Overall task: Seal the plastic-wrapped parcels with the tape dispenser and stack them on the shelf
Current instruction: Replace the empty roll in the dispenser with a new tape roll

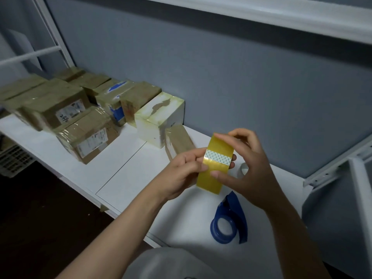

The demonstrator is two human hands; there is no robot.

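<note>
Both hands are holding a yellow tape roll up above the white shelf, about mid-frame.

Left hand: gripping the roll's left edge, with the fingers curling in against it. They sit level with a white patterned strip that is running across the roll's face.

Right hand: holding the roll's right side. The thumb is pressing on the lower face, the index finger is arching over the top edge, and the other fingers are curling round behind.

Blue tape dispenser: lying on the shelf below the roll and nearer the camera, just beside the right wrist. Neither hand is touching it. The shelf is showing through its round hub.

Parcels: brown plastic-wrapped parcels are sitting stacked at the left end of the shelf against the grey wall, well apart from both hands. A white parcel is standing to their right. A small brown parcel is lying just beyond the left hand's fingers; I cannot tell whether it is touching them.

A small white round object is showing partly behind the right hand; I cannot tell what it is.
</note>
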